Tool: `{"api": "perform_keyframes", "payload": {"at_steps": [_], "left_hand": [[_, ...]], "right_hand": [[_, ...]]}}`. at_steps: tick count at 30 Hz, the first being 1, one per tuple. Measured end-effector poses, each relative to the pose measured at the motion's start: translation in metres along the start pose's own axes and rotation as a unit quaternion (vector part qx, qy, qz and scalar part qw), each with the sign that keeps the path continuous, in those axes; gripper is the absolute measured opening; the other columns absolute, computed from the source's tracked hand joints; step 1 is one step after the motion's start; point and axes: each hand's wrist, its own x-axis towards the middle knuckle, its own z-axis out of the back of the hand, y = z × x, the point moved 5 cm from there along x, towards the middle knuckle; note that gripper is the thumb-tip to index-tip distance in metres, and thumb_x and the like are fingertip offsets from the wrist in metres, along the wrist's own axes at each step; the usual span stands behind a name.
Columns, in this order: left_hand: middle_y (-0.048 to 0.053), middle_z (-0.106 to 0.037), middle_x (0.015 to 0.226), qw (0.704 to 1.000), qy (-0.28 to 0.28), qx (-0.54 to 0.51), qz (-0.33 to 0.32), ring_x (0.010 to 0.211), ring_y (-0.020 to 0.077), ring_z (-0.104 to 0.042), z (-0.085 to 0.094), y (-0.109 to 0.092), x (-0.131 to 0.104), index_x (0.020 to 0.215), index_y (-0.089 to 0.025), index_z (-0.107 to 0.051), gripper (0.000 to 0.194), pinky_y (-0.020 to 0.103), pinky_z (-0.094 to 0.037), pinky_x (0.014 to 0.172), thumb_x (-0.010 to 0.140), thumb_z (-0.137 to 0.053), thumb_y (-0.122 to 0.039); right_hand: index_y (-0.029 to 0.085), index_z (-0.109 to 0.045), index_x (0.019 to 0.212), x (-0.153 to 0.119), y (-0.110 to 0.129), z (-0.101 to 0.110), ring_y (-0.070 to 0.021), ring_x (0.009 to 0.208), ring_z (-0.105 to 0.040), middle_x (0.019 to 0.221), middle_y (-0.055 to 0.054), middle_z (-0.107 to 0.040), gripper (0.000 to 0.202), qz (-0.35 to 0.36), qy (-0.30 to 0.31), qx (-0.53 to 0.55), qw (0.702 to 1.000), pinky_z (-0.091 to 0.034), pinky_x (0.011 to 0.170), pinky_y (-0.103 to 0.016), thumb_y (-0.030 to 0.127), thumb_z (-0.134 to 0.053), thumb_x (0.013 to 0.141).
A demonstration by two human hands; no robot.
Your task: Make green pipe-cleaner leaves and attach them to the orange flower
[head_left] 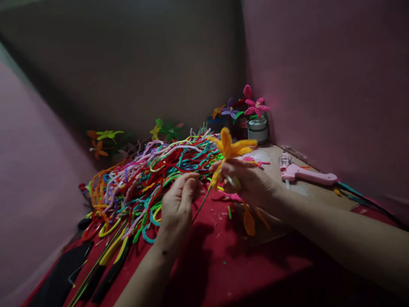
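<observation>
My right hand (244,177) pinches an orange pipe-cleaner flower (227,147) just below its spread petals. A thin green stem (204,202) slants down from the flower toward my left hand (182,196), whose fingers are curled together just left of it; what they hold, if anything, is hidden. Below my right hand, a loose orange petal piece (249,221) hangs or lies near the table surface. A large heap of coloured pipe cleaners (159,164) spreads behind and left of my left hand.
A pink glue gun (306,174) lies on a brown board (271,160) at the right. Pliers with yellow-black handles (110,260) and a black flat object (60,277) lie front left. Made flowers (256,106) stand at the back by a white jar (257,130).
</observation>
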Motion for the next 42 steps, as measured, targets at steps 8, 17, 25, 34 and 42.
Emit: {"api": "perform_keyframes", "payload": {"at_steps": [8, 17, 25, 34, 42], "left_hand": [[0.005, -0.057, 0.089, 0.928, 0.187, 0.249, -0.205, 0.078, 0.0135, -0.055, -0.040, 0.019, -0.007, 0.098, -0.019, -0.061, 0.022, 0.024, -0.045, 0.069, 0.083, -0.045, -0.018], [0.008, -0.055, 0.081, 0.666, 0.303, 0.487, -0.478, 0.074, 0.0195, -0.052, -0.113, 0.010, -0.036, 0.088, -0.016, -0.060, 0.018, 0.032, -0.045, 0.065, 0.084, -0.043, -0.018], [0.007, -0.058, 0.083, 0.703, 0.214, 0.426, -0.528, 0.073, 0.0154, -0.053, -0.104, -0.014, -0.011, 0.091, -0.012, -0.058, 0.016, 0.027, -0.044, 0.063, 0.085, -0.044, -0.019], [0.008, -0.055, 0.110, 0.710, 0.177, 0.575, -0.365, 0.099, 0.0202, -0.050, -0.095, 0.008, 0.056, 0.110, -0.022, -0.054, 0.032, 0.029, -0.046, 0.074, 0.081, -0.043, -0.013], [0.004, -0.063, 0.084, 0.870, 0.090, 0.464, -0.142, 0.075, 0.0161, -0.058, -0.035, 0.013, 0.055, 0.090, -0.020, -0.063, 0.022, 0.025, -0.044, 0.067, 0.076, -0.046, -0.017]], "right_hand": [[0.027, -0.064, 0.081, 0.006, 0.039, 0.005, -0.0073, 0.057, -0.046, 0.088, 0.003, -0.062, 0.012, 0.036, 0.081, 0.081, 0.993, -0.027, 0.044, -0.019, 0.032, -0.058, 0.072], [0.026, -0.063, 0.081, 0.014, 0.058, 0.017, -0.0078, 0.059, -0.049, 0.083, 0.002, -0.062, 0.012, 0.069, 0.076, 0.111, 0.989, -0.026, 0.041, -0.017, 0.030, -0.057, 0.072], [0.026, -0.062, 0.091, 0.015, 0.070, 0.023, -0.0085, 0.062, -0.051, 0.089, 0.002, -0.063, 0.018, 0.094, 0.079, 0.121, 0.985, -0.030, 0.040, -0.016, 0.032, -0.050, 0.078], [0.024, -0.063, 0.089, 0.019, 0.072, 0.026, -0.0062, 0.060, -0.051, 0.091, 0.001, -0.063, 0.017, 0.101, 0.087, 0.123, 0.983, -0.032, 0.039, -0.014, 0.031, -0.052, 0.078], [0.023, -0.068, 0.085, 0.018, 0.040, 0.020, -0.0071, 0.056, -0.045, 0.077, 0.000, -0.059, 0.019, 0.029, 0.023, 0.046, 0.998, -0.029, 0.039, -0.016, 0.029, -0.065, 0.067]]}}
